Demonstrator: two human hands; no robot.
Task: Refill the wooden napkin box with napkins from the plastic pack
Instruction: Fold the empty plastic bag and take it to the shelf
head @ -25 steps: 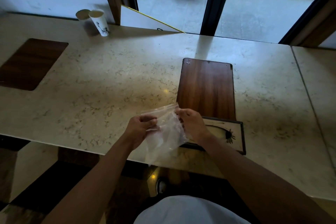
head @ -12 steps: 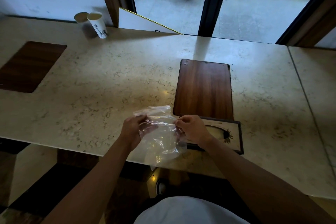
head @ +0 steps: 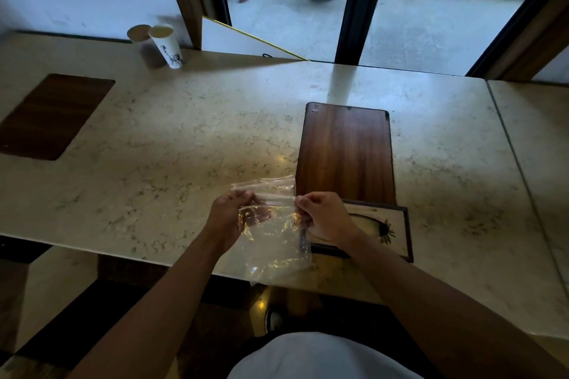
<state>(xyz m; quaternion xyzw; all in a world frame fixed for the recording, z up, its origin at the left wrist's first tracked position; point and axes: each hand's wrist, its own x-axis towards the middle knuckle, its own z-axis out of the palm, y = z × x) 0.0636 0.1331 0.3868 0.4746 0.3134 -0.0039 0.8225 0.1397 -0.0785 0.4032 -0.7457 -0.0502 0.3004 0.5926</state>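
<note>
Head view shows that the plastic pack (head: 274,234) is now spread wider than one second ago, stretched between both hands instead of bunched up. It looks empty, so I judge the refill is almost done. The left hand (head: 229,218) and right hand (head: 326,218) each pinch closed on its upper edge. The wooden napkin box (head: 391,229) lies on the counter (head: 172,144), just behind the right hand.

Partly hidden and cut off

Near-left part of wooden napkin box (head: 394,224) covered by right hand (head: 326,218); left dark inlay (head: 52,117) cropped by frame edge; print on paper cup (head: 166,44) too small to read.
</note>
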